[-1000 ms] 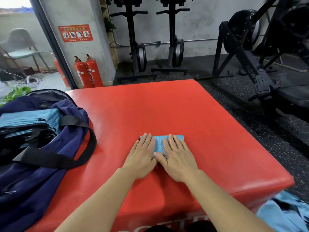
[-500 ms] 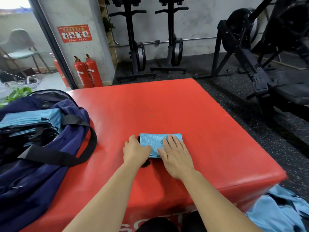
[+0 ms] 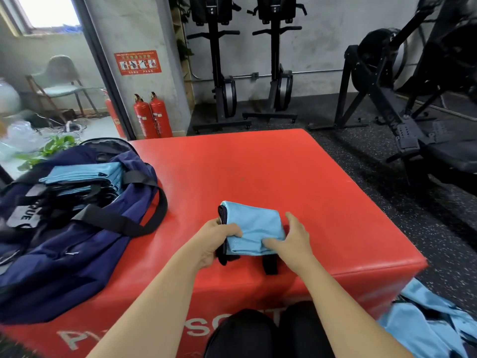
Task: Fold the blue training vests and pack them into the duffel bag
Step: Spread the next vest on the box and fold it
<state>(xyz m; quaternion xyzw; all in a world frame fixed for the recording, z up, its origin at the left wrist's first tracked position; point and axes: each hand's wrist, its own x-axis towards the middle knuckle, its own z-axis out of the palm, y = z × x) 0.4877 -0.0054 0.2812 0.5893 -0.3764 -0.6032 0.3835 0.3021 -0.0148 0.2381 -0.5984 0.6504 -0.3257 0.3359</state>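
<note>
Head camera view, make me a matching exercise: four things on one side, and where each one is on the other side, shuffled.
Things:
1. folded blue vest
2. navy duffel bag
3. fire extinguishers
4. unfolded blue vests

Places:
A. on the floor, lower right
B. on the red box, left side
C. held between left hand and right hand
D. upright, beyond the box's far edge

Pairs: 1-C, 2-B, 3-D, 4-A

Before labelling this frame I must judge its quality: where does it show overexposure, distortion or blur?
Head view: the window is blown out to white. Head view: the wide lens tilts the door frame. Head view: the loose vests at lower right look soft, while the folded vest, held by the left hand and right hand, is sharp and evenly lit.
</note>
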